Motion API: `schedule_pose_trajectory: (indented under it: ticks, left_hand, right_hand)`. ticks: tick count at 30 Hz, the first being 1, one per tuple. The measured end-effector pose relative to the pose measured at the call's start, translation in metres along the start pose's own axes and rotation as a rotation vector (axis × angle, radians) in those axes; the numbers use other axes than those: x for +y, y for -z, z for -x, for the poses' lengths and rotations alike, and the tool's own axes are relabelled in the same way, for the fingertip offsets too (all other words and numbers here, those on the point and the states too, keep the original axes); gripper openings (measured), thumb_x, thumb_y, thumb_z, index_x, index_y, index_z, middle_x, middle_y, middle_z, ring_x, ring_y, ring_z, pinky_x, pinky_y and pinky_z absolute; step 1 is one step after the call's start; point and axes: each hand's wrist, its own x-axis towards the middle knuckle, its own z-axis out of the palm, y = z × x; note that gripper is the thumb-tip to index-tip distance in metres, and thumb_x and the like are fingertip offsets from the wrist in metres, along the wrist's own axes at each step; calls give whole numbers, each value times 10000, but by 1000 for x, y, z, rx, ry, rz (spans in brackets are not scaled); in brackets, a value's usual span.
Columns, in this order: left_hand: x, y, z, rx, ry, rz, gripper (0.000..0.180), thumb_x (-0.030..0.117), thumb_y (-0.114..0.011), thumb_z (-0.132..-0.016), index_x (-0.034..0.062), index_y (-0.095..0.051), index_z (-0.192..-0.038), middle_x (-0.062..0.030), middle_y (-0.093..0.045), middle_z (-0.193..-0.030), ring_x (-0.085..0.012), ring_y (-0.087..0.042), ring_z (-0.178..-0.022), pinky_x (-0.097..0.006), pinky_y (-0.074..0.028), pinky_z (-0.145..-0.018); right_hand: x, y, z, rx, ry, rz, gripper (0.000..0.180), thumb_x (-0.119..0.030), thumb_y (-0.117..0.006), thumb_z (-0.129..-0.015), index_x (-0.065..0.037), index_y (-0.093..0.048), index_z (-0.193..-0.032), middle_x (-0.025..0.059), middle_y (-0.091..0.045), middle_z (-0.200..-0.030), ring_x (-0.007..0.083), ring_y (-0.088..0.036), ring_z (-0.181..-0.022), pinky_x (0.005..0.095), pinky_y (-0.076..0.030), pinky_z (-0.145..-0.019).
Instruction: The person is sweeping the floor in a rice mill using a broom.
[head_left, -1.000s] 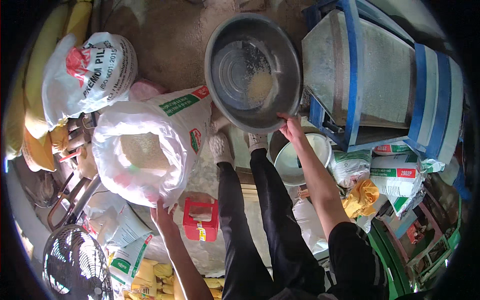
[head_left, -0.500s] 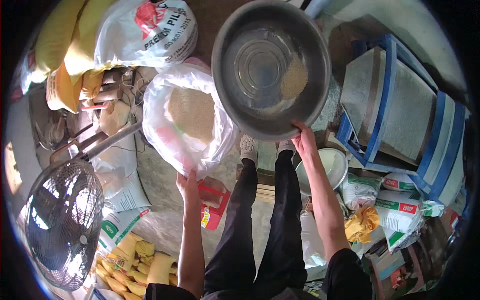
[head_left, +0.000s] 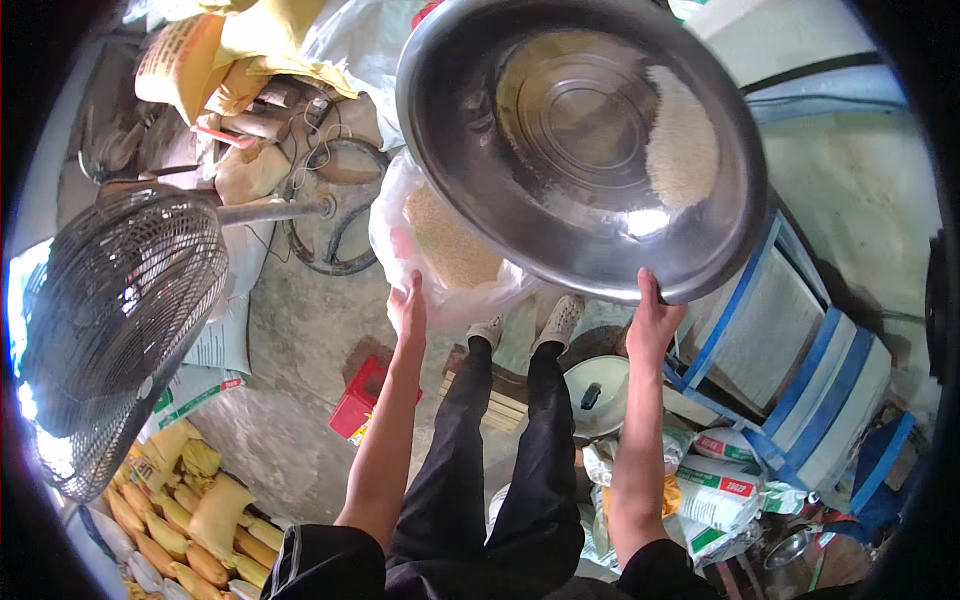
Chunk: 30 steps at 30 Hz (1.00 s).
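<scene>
My right hand is closed on the near rim of a wide, dark grey basin, held up and tilted. A patch of pale grain lies toward the basin's right side. My left hand is closed on the near edge of a white plastic bag, which stands gaping at the basin's lower left. Brownish grain fills the bag, partly covered by the basin. How the far side of the basin is supported is out of sight.
A large black-caged fan stands at left. Yellow packs are heaped at lower left, near a red container. A blue-framed box is at right. By my feet sits a pale bucket; filled sacks lie at lower right.
The basin has come closer, swung right and tilted, and the grain in it has shifted into a longer patch. My view has turned, so the fan and bag appear displaced.
</scene>
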Motion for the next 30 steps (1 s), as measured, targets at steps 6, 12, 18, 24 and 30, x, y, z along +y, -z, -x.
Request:
schedule_pose_trajectory:
  ticks: [6,12,18,24,30]
  left_hand:
    - [-3,-6,-34,49,55,-242,423,344,-533,-767,-76,-580,-743,-206,-600,-672,-281,-601,-634,-379,-457,-622]
    - [-58,16,-83,-156,-112,-180,420,359,-544,-797,-58,-589,-777,-127,-596,-670,-193,-564,-615,-344,-442,-603]
    - [-46,13,-66,-307,-135,-107,424,372,-544,-813,-48,-596,-815,-105,-599,-702,-176,-553,-639,-333,-439,-610]
    - [-4,46,-50,-305,-75,-100,429,386,-544,-828,-38,-604,-853,-83,-602,-734,-160,-543,-662,-322,-435,-618]
    - [-8,49,-48,-359,-30,-143,397,380,-563,-842,0,-594,-953,-35,-577,-819,-133,-521,-734,-299,-438,-664]
  right_hand:
    - [-19,-18,6,-200,241,451,270,-59,-590,-827,55,-537,-1066,125,-623,-935,166,-590,-799,264,-445,-708]
    - [-43,-56,29,-395,710,487,558,39,-564,-782,-22,-393,-1309,158,-433,-1321,253,-459,-1185,321,-389,-941]
    - [-42,-41,34,-375,971,580,603,0,-632,-704,-163,-479,-1264,198,-437,-1296,358,-535,-1078,333,-501,-794]
    - [-51,-56,46,-312,847,491,547,24,-586,-693,-126,-522,-1215,195,-451,-1286,323,-521,-1112,335,-484,-834]
    - [24,-33,19,-154,-66,198,299,40,-536,-751,34,-533,-1050,96,-600,-873,179,-597,-641,260,-514,-671]
